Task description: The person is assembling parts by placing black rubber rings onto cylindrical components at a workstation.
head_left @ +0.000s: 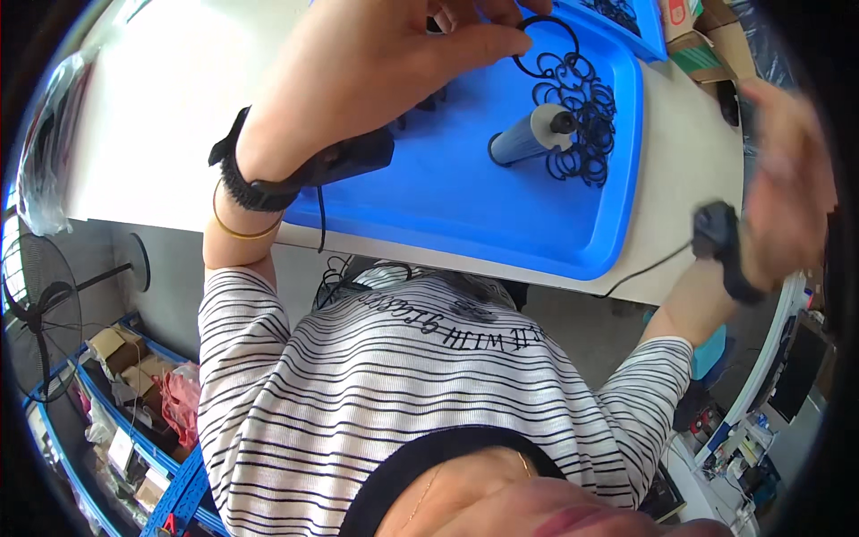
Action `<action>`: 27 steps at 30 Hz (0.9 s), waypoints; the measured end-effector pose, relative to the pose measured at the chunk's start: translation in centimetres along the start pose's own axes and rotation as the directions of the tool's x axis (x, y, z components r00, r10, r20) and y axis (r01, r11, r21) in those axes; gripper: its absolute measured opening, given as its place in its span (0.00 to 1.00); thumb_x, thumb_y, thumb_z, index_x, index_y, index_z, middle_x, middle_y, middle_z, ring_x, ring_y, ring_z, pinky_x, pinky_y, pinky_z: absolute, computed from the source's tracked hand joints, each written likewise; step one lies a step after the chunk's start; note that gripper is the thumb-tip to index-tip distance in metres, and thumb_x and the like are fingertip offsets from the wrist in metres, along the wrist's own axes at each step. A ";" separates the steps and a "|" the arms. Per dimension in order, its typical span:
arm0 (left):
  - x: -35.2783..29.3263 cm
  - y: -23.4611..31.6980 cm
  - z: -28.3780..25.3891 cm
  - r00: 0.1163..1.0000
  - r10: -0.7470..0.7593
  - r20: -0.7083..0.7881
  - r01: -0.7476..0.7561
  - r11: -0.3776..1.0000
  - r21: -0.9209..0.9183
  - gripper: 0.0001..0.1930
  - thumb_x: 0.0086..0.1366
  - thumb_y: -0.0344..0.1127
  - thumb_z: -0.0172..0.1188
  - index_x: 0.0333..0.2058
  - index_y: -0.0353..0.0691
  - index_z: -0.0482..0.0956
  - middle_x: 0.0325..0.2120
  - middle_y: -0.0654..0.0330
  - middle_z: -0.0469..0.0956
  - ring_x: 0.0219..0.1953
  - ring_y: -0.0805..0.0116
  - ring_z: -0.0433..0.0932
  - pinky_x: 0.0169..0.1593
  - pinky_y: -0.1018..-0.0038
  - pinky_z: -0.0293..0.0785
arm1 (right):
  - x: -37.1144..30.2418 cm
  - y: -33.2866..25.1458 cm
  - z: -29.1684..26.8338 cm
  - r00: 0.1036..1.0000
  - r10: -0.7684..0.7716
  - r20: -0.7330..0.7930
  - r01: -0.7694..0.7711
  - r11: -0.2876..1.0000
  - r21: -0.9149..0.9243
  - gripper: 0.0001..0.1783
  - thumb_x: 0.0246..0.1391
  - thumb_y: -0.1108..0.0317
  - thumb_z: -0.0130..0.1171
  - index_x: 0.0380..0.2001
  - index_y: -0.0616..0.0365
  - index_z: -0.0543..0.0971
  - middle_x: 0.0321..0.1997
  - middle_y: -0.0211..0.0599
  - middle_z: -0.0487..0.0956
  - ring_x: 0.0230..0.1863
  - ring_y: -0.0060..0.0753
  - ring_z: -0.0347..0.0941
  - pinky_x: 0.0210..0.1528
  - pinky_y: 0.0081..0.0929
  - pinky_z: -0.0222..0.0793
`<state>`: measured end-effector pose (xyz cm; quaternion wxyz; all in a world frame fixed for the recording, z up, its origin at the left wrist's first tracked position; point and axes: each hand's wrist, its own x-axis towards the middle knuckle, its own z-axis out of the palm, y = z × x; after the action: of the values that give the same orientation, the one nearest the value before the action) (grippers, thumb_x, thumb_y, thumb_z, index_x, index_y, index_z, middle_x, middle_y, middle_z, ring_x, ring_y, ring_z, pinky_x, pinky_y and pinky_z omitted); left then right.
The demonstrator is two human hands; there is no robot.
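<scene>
Pinching ring (578, 43) over far side of tray (488, 213) in nearly closed fingers of left hand (420, 43); holding right hand (787, 183) at right, too blurred to tell opening or grip.

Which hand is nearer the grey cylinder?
Left. The left hand, pinching a black ring, is above-left of the grey cylinder in the picture; the blurred right hand is right of it, outside the blue tray.

Black fan (36, 315) near blue shelving (185, 486), clear plastic bag (45, 183), cardboard box (732, 52)
</scene>
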<state>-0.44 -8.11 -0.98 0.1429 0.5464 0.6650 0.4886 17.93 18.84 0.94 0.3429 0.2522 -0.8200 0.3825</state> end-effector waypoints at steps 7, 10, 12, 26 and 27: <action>-0.4 -0.4 0.3 1.000 -0.014 0.015 0.015 0.998 -0.069 0.11 0.65 0.24 0.66 0.46 0.32 0.79 0.32 0.60 0.83 0.35 0.73 0.81 0.40 0.78 0.77 | -1.2 1.6 5.8 0.788 0.583 0.195 -0.595 0.804 0.000 0.10 0.68 0.68 0.60 0.47 0.60 0.83 0.39 0.26 0.80 0.38 0.13 0.73 0.40 0.15 0.66; -0.5 -0.5 0.5 0.998 -0.041 0.042 0.043 0.998 -0.043 0.11 0.65 0.24 0.66 0.46 0.33 0.79 0.32 0.60 0.82 0.36 0.73 0.81 0.40 0.77 0.77 | -1.0 1.5 7.0 0.788 0.579 0.209 -0.599 0.799 0.046 0.09 0.68 0.67 0.60 0.45 0.61 0.82 0.36 0.25 0.79 0.36 0.13 0.72 0.39 0.15 0.65; -0.5 -0.6 0.7 0.998 -0.032 0.046 0.036 0.996 -0.084 0.11 0.66 0.24 0.65 0.46 0.33 0.79 0.32 0.59 0.82 0.35 0.73 0.81 0.39 0.76 0.76 | -0.9 1.7 7.5 0.787 0.589 0.181 -0.611 0.786 0.099 0.08 0.68 0.68 0.61 0.43 0.61 0.81 0.35 0.24 0.78 0.35 0.13 0.71 0.38 0.14 0.64; -0.4 -0.5 0.9 0.999 0.001 0.051 0.001 0.999 -0.041 0.16 0.66 0.24 0.65 0.51 0.33 0.76 0.32 0.58 0.83 0.32 0.74 0.79 0.36 0.78 0.74 | -1.8 3.5 6.8 0.742 0.650 0.165 -0.670 0.718 0.187 0.11 0.66 0.66 0.60 0.45 0.62 0.79 0.37 0.29 0.80 0.34 0.13 0.70 0.37 0.15 0.63; -0.5 -0.5 1.0 0.995 -0.039 0.087 0.045 0.997 -0.063 0.18 0.66 0.24 0.65 0.53 0.33 0.75 0.32 0.58 0.83 0.31 0.74 0.79 0.35 0.78 0.74 | -1.9 3.7 6.7 0.763 0.635 0.122 -0.644 0.732 0.220 0.11 0.66 0.66 0.59 0.45 0.63 0.79 0.38 0.32 0.81 0.34 0.14 0.70 0.38 0.15 0.64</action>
<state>0.20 -7.95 -2.03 0.1992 0.5478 0.6533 0.4833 14.17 15.90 -5.30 0.1404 0.0031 -0.8084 0.5716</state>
